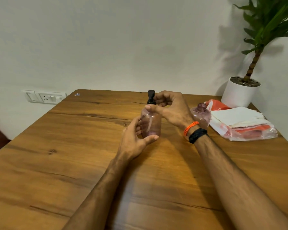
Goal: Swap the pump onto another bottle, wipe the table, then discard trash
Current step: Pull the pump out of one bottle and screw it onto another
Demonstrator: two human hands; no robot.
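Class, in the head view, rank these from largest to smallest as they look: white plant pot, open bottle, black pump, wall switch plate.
1. White plant pot
2. Wall switch plate
3. Open bottle, partly hidden behind the right wrist, so close to the plate and unsure
4. Black pump

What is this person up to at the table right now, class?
A person is working on a clear pinkish bottle standing on the wooden table. The left hand steadies its body while the right hand grips the black pump at its neck. A second bottle, open-topped with no pump, stands just to the right. Beyond it lie a stack of white paper napkins on an orange-and-clear plastic bag, next to a potted plant.
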